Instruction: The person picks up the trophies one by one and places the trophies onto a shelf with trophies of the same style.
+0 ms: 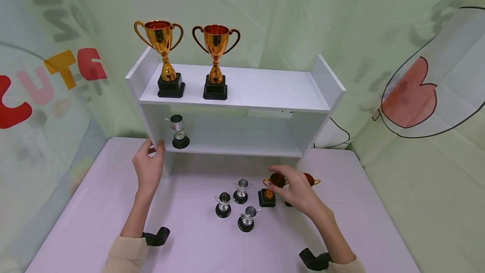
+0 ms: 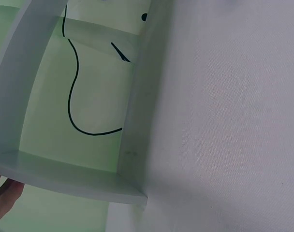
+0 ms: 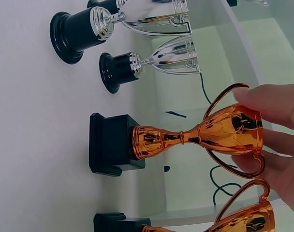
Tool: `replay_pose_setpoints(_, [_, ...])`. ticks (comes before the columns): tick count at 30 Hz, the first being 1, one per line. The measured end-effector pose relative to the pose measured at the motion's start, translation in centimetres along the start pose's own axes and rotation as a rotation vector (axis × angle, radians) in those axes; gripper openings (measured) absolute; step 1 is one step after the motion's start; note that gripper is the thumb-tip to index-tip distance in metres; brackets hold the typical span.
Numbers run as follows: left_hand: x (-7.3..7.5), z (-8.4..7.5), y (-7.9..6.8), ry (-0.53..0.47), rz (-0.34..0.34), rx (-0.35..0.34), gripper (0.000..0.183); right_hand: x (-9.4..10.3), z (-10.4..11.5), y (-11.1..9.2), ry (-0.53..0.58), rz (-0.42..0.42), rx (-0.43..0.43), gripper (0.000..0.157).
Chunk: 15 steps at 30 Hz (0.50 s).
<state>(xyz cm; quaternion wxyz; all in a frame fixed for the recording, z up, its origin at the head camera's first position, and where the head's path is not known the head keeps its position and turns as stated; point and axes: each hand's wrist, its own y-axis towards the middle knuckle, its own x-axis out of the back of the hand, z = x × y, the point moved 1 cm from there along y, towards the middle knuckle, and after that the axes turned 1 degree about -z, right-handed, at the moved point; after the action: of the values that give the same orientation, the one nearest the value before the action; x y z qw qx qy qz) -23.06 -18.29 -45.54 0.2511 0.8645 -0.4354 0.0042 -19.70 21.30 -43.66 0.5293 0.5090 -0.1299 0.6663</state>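
The right hand (image 1: 297,188) pinches a shiny orange-gold two-handled trophy (image 3: 234,128) high on its cup, thumb and fingers on opposite sides near the rim and handles. The trophy appears to stand upright on the tabletop (image 1: 204,243), in front of the shelf's right part, on a square black base (image 3: 118,142). It is probably light, a stiff plated plastic, with a smooth skin that could slip under dry fingertips. The thin curved handles look the likeliest part to snap, so the cup's body or the narrow stem (image 3: 181,137) seems a sounder hold; the base probably carries much of the weight and should help it hang upright.

The right forearm slants in from the lower right, with the hand reaching over the cup. The left forearm rises from the lower left, and the left hand (image 1: 149,169) grips the edge of the left side panel of the white two-tier shelf unit (image 1: 273,87), apparently bracing it.

Just right of the held trophy stands a matching orange-gold trophy (image 3: 248,220), partly hidden by the hand; to its left are three small silver cups with round black bases (image 1: 223,204).
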Motion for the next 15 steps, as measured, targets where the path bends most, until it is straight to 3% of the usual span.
replay_pose_setpoints(15, [-0.03, 0.02, -0.01, 0.006, 0.005, 0.011, 0.030, 0.17, 0.69, 0.08, -0.096, 0.152, -0.071, 0.050])
